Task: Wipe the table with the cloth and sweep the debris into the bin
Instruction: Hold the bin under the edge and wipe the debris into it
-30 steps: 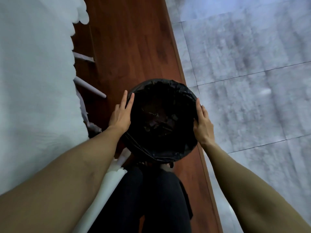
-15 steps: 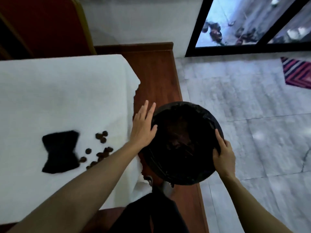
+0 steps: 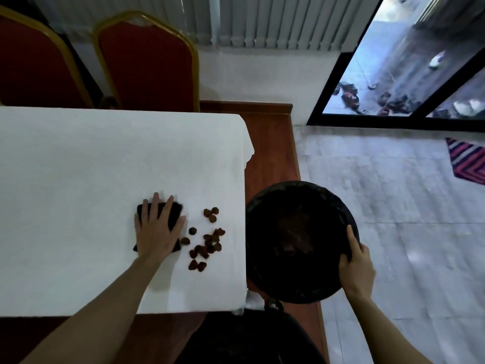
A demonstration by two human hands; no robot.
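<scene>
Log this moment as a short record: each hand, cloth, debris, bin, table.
left hand: lies flat on the cloth, fingers spread
right hand: grips the bin's near right rim
cloth: black, on the table, mostly under the left hand
debris: brown bits scattered on the table between the cloth and the table's right edge
bin: black, lined, held just past the table's right edge, mouth facing up
table: covered in white
chairs: two red, beyond the table

Brown debris [image 3: 206, 239] dots the white table [image 3: 78, 166] between a black cloth [image 3: 174, 215] and the edge-side bin [image 3: 301, 200].
</scene>
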